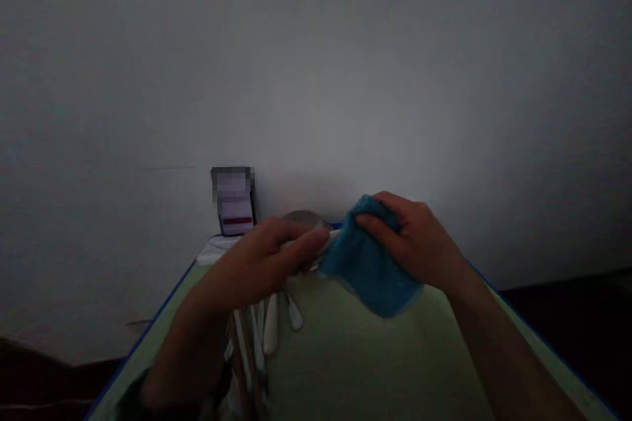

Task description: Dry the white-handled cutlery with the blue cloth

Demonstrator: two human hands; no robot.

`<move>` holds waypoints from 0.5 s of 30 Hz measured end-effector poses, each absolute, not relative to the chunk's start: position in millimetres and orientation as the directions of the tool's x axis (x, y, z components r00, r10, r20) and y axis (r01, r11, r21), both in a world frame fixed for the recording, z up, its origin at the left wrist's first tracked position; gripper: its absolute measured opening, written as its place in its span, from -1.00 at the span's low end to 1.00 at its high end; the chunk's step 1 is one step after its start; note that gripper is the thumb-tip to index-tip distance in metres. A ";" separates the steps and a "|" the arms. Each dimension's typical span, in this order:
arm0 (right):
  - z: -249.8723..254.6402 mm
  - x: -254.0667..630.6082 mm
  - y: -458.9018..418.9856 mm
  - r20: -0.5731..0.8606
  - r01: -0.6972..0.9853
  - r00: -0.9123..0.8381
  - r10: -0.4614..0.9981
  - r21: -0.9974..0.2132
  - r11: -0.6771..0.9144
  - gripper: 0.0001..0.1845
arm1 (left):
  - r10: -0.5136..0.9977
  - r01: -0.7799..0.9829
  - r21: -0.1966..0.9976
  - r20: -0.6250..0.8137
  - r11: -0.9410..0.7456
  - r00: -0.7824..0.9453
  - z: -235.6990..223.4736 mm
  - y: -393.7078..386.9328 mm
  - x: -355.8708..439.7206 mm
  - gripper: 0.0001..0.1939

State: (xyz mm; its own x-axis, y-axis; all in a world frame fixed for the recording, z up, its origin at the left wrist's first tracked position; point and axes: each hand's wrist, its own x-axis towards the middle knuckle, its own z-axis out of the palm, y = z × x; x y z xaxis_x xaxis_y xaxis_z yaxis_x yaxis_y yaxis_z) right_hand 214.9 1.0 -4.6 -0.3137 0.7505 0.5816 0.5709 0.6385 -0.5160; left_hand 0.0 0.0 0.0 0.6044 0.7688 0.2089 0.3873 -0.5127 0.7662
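Note:
My left hand [276,253] is closed, with the thumb and fingers pinching a thin pale piece [334,235]. Only a short stretch of that piece shows, so its kind is unclear; its far end goes behind the blue cloth [378,270]. Bunched at the top between thumb and fingers, the cloth is gripped by my right hand [412,233] and hangs down over the table. Below my left hand lie a spoon-like utensil [295,311], a pale handle [270,325] and several long, slim utensils [245,342], partly hidden by my left forearm.
A phone [237,210] leans upright against the grey wall [316,79] on a white object [214,250]. Behind my left hand sits a round, greyish dish-like item [307,217]. The green tabletop [355,362] has blue edges and meets the wall.

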 end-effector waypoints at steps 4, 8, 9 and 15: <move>-9.9 213.0 3.3 0.553 0.550 -0.291 0.781 -0.571 0.609 -0.67 | 0.784 0.441 0.759 0.144 -0.479 0.603 1.7 -1.3 0.7 -0.57; -11.9 214.3 6.6 0.483 0.521 -0.365 0.796 -0.602 0.604 -0.66 | 0.775 0.486 0.737 0.081 -0.470 0.626 1.3 -0.4 -2.1 -0.66; -11.6 215.2 7.2 0.471 0.511 -0.386 0.793 -0.607 0.609 -0.66 | 0.770 0.481 0.738 0.081 -0.473 0.633 1.2 -0.1 -2.4 -0.67; -6.9 223.2 5.7 0.453 0.455 -0.496 0.741 -0.592 0.666 -0.74 | 0.764 0.474 0.747 0.069 -0.465 0.641 -0.2 -0.1 -1.2 -0.63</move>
